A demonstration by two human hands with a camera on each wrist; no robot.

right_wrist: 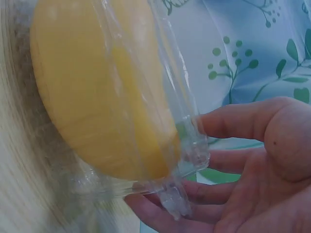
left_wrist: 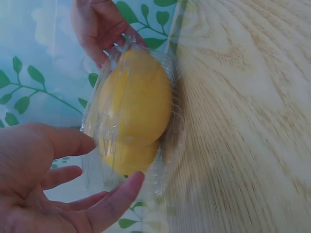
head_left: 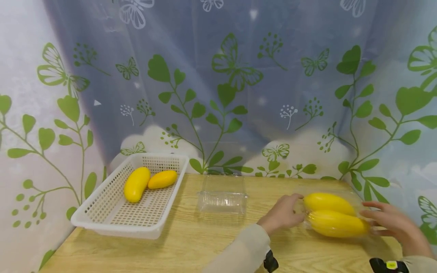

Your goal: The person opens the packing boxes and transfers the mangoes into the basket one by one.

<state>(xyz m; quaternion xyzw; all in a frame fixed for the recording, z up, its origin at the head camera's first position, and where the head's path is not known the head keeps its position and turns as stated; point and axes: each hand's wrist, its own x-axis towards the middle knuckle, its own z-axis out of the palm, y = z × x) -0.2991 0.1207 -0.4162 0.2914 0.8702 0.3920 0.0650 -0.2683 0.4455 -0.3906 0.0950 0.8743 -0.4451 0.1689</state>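
Two plump yellow mango-like fruits lie side by side inside a clear plastic clamshell box at the right of the table. At the box's left end is my left hand, its fingers spread, with fingertips right at the plastic. My right hand holds the opposite end; in the right wrist view its fingers bend round the box's rim and corner tab. Through the plastic, the fruits nearly fill the box. The left wrist view shows the left fingers apart, with a gap between thumb and forefinger.
A white perforated basket stands at the left with two more yellow fruits, one larger. Between basket and hands sits another clear plastic box, its lid raised. Behind the wooden table hangs a leaf-and-butterfly printed curtain.
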